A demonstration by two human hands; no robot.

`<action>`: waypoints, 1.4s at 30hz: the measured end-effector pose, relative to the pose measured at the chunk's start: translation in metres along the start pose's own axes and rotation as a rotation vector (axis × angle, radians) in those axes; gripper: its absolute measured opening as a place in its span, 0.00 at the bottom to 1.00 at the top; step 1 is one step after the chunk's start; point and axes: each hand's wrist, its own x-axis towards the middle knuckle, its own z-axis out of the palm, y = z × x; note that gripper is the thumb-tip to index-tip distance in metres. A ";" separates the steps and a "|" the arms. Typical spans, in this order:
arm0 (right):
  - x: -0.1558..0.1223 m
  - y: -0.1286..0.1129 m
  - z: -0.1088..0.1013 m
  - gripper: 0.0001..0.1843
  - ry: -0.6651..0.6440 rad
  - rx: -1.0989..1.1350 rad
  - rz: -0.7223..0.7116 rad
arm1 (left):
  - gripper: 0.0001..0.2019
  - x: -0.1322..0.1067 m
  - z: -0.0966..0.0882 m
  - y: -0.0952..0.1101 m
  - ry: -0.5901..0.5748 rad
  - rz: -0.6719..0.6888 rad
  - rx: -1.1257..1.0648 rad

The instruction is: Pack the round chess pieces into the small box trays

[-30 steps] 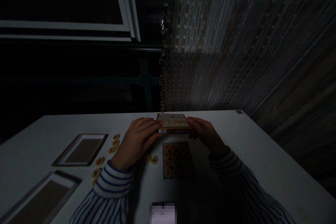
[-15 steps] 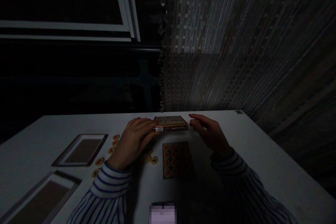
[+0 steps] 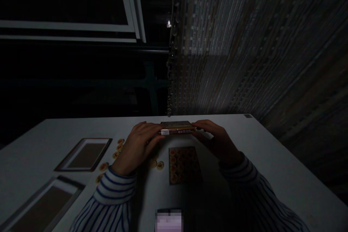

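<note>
A flat printed box lid (image 3: 176, 128) is held level a little above the white table (image 3: 272, 166), at its far middle. My left hand (image 3: 138, 145) grips the lid's left end with curled fingers. My right hand (image 3: 216, 141) grips its right end. Just nearer to me lies an open box tray (image 3: 183, 165) filled with several round yellow game pieces marked in red. More round pieces (image 3: 117, 148) lie loose on the table left of my left hand and under it. Both arms wear striped sleeves.
Two shallow empty trays lie at the left: one (image 3: 84, 154) farther off, one (image 3: 40, 204) at the near left edge. A small blurred object (image 3: 169, 220) sits at the near edge. A beaded curtain (image 3: 244, 43) hangs behind the table; dark windows lie to the left.
The lid has tipped from tilted toward me to nearly level. My right hand let go of it half a second ago and now grips its right end again.
</note>
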 end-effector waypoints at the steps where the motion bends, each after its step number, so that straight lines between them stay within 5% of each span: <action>1: 0.000 0.000 0.000 0.16 0.000 0.003 -0.001 | 0.15 0.000 0.000 0.000 0.010 0.004 -0.006; 42: 0.001 0.001 -0.011 0.13 -0.046 -0.097 -0.047 | 0.19 -0.004 0.009 0.007 -0.016 -0.239 -0.188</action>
